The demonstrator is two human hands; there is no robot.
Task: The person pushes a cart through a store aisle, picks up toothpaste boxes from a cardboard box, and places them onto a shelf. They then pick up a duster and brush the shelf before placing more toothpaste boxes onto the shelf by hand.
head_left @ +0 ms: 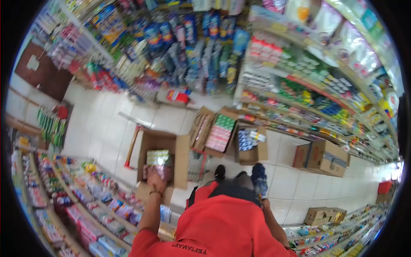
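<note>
My left hand (156, 181) reaches down into an open cardboard box (183, 160) on the floor. Its fingers look stretched out over shiny plastic-wrapped packs (158, 158), greenish-white at the top and pinkish below. Whether the fingertips touch the packs is hard to tell. Beside my right leg, my right hand (265, 204) is closed on the lower end of a long dark-blue patterned pack (259, 177); its fingers are partly hidden.
Nearby stand open cartons, one with green and pink packs (221, 132) and another with blue-and-white packs (247, 140). A wire basket (197, 165) sits between box and feet. Taped cartons (322, 157) lie rightward. Stocked shelves (295, 77) line both sides. A red-ended handle (132, 145) lies left.
</note>
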